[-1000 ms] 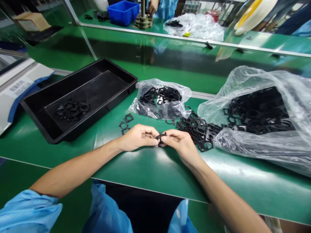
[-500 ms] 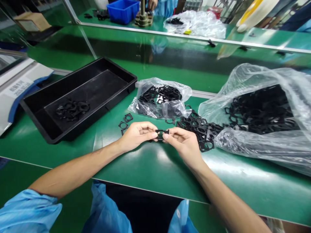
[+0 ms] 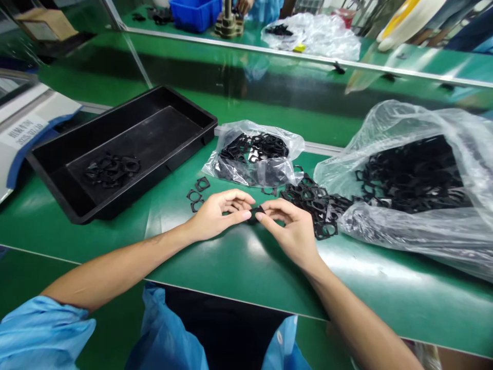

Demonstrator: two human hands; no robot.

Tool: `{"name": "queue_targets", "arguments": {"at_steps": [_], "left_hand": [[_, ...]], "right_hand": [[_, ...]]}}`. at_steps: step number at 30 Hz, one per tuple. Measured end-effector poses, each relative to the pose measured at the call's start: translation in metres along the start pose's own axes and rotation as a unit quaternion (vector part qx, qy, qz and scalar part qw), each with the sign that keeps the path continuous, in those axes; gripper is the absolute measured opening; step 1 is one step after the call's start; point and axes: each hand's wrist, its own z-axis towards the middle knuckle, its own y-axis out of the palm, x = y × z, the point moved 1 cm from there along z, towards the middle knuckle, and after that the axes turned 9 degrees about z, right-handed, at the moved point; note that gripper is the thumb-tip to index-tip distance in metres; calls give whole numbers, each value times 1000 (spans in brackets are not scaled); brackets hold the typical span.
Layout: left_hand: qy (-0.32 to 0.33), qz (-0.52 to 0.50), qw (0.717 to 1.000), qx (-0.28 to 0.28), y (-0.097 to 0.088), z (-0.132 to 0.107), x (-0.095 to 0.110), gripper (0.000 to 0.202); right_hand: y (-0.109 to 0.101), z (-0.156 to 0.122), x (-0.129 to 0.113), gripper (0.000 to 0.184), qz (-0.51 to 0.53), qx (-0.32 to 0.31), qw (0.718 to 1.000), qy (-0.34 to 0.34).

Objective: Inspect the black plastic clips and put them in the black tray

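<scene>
Between my two hands is a small black plastic frame (image 3: 256, 211), held low over the green table. My left hand (image 3: 217, 216) pinches its left end with thumb and fingers. The fingertips of my right hand (image 3: 292, 226) grip its right end. Close beyond my left hand lie several loose black ring-shaped frames (image 3: 194, 196). A heap of similar black frames (image 3: 308, 198) spreads just past my right hand. Behind it, a clear plastic bag (image 3: 246, 173) holds more of them.
A black tray (image 3: 188, 136) on the left contains a small pile of black frames (image 3: 111, 170). To the right lies a large clear bag (image 3: 389, 226) full of black parts. A metal-edged clear panel stands behind, with a blue bin (image 3: 194, 14) and a co-worker's hand (image 3: 244, 6) beyond.
The black frame has turned in my fingers: its opening showed before, and now it looks like a solid dark strip. Both hands stay in nearly the same place.
</scene>
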Motion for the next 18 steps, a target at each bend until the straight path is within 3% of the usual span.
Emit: {"name": "queue_targets", "arguments": {"at_steps": [4, 8, 11, 18], "left_hand": [[12, 13, 1000, -6, 2, -2, 2, 25], [-22, -54, 998, 23, 1, 0, -2, 28], [-33, -87, 996, 18, 1, 2, -4, 35], [13, -63, 997, 53, 0, 3, -3, 29]], "right_hand": [[2, -2, 0, 22, -15, -17, 999, -27], [3, -3, 1, 32, -1, -24, 999, -36], [4, -2, 2, 18, -27, -43, 997, -56], [2, -2, 2, 15, -26, -38, 998, -40]]}}
